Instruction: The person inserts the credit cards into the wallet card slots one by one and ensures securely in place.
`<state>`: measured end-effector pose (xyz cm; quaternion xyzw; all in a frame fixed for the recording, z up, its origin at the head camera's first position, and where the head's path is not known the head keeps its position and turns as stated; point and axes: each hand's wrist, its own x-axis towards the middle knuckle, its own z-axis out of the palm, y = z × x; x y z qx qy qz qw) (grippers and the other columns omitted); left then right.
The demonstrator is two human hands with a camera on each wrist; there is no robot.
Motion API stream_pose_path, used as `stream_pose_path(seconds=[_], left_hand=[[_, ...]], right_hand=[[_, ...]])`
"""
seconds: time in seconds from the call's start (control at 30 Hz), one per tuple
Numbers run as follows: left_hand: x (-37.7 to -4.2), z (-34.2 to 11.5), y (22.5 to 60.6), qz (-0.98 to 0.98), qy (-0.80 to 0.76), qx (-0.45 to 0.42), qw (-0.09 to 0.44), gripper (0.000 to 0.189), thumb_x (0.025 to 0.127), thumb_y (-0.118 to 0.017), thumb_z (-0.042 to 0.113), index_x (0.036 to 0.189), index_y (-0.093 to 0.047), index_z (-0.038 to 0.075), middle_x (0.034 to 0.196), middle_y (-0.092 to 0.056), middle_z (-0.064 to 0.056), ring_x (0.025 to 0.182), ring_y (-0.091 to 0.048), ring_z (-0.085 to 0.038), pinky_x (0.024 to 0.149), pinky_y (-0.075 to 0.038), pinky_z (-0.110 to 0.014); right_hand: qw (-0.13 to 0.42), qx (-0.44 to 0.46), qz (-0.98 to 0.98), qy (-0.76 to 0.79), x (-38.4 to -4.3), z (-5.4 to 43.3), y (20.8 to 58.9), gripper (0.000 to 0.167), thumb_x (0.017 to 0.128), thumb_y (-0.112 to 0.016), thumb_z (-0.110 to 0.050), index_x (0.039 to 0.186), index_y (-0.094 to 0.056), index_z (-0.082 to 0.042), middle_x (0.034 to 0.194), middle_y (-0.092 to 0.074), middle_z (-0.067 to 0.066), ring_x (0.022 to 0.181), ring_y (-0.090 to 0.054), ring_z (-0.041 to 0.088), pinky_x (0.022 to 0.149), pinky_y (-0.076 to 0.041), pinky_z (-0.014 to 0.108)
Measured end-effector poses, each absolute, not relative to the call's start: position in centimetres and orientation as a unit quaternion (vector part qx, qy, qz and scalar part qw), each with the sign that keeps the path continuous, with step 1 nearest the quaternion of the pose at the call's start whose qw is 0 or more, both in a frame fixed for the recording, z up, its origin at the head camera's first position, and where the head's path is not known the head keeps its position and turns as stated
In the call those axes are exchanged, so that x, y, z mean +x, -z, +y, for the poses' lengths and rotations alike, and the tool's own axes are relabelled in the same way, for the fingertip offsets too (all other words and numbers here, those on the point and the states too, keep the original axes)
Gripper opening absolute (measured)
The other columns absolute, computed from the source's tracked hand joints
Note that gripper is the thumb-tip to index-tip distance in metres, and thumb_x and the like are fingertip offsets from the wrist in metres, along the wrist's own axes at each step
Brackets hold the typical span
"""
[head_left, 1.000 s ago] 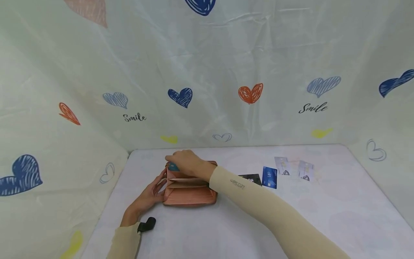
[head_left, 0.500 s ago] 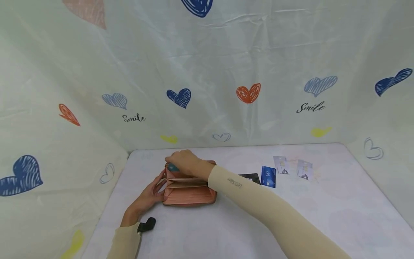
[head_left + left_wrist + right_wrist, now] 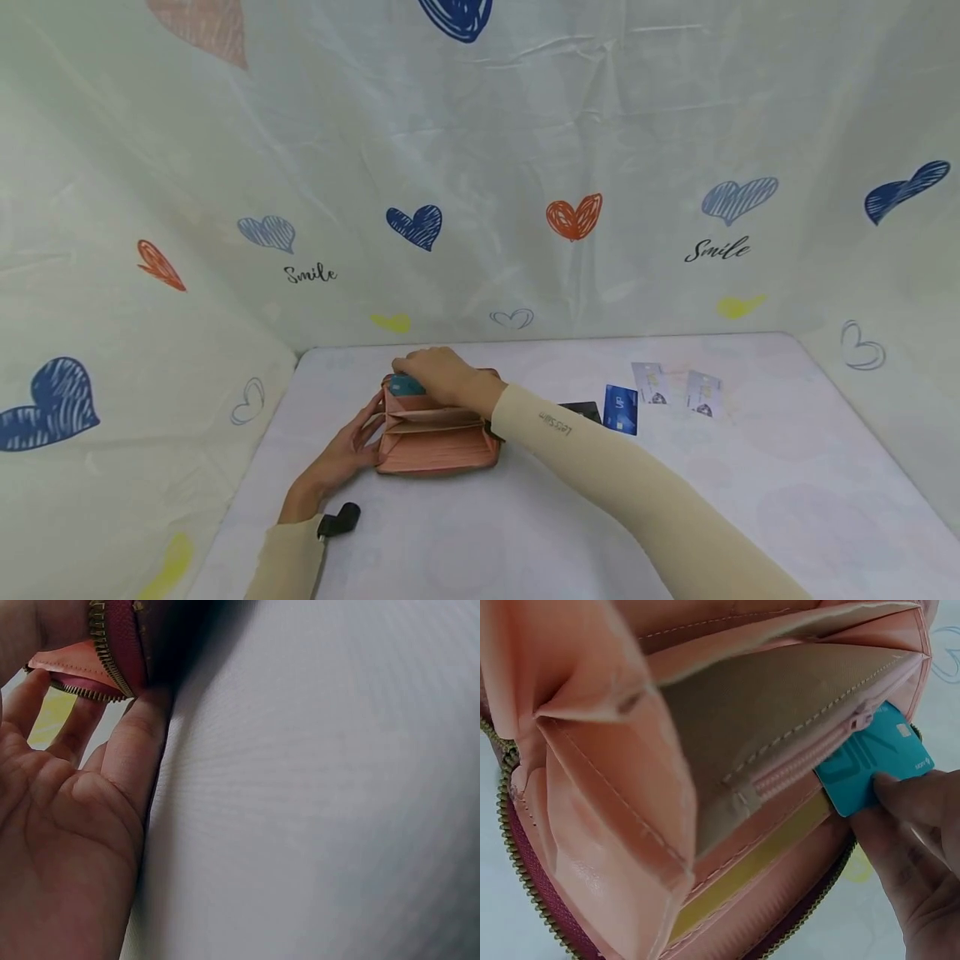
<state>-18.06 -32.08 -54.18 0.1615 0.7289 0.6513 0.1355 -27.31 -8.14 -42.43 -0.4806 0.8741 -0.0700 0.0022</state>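
Note:
A salmon-pink zip wallet [image 3: 442, 452] stands spread on the table, its pleated compartments facing up. My left hand [image 3: 341, 457] holds its left end, with fingertips at the brass zip edge [image 3: 112, 656] in the left wrist view. With thumb and fingers, my right hand [image 3: 442, 375] pinches a teal bank card [image 3: 874, 761] at the wallet's far side. Part of that card is hidden behind the zipped inner pocket [image 3: 802, 705]. A yellow strip [image 3: 750, 885] shows in a slot alongside it.
Right of the wallet lie a black card [image 3: 585, 410], partly under my right sleeve, a blue card [image 3: 621, 410] and two pale cards [image 3: 650, 383]. A black wrist-worn device [image 3: 341, 520] sits at my left cuff. A heart-printed sheet [image 3: 480, 275] hangs behind the table.
My right hand has shifted slightly to the right, and a little more of the teal card shows in the head view. The left hand stays at the wallet's end.

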Motion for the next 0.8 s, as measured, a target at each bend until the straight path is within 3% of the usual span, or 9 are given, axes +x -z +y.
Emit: stream_pose_path(seconds=[0.13,0.3,0.53,0.8], left_hand=[[-18.05,-32.12,54.16,0.725,-0.655,0.164,0.137,0.106,0.091,-0.07,-0.013,0.169,-0.001,0.003,0.165,-0.009,-0.029,0.136,-0.035,0.02,0.107,-0.04,-0.012],[-18.06,-32.06,53.97,0.725,-0.654,0.165,0.139,0.105,0.092,-0.069,-0.012,0.17,-0.002,0.005,0.165,-0.01,-0.029,0.138,-0.034,0.017,0.108,-0.04,-0.013],[-18.11,-31.84,53.66,0.721,-0.658,0.162,0.146,0.106,0.092,-0.07,-0.011,0.17,0.0,0.006,0.167,-0.008,-0.027,0.137,-0.033,0.019,0.108,-0.041,-0.013],[-18.29,-31.96,53.82,0.72,-0.662,0.15,0.144,0.107,0.09,-0.071,-0.013,0.169,0.0,0.004,0.168,-0.007,-0.026,0.134,-0.035,0.02,0.107,-0.041,-0.012]], right_hand=[[0.008,-0.484,0.873,0.061,-27.47,-8.27,42.51,0.031,0.103,-0.071,-0.011,0.132,-0.069,-0.018,0.123,-0.073,0.001,0.112,-0.068,0.015,0.097,-0.055,0.032],[0.017,-0.48,0.876,0.037,-27.63,-8.57,42.68,0.04,0.102,-0.072,-0.017,0.142,-0.067,-0.023,0.128,-0.071,0.0,0.116,-0.067,0.015,0.099,-0.055,0.032],[0.036,-0.47,0.879,0.068,-27.84,-8.05,42.76,0.038,0.101,-0.073,-0.013,0.138,-0.071,-0.022,0.125,-0.07,0.001,0.114,-0.068,0.016,0.097,-0.056,0.032],[0.018,-0.492,0.868,0.07,-27.86,-7.98,42.89,0.039,0.1,-0.075,-0.015,0.138,-0.068,-0.021,0.124,-0.066,0.001,0.109,-0.069,0.018,0.096,-0.056,0.033]])
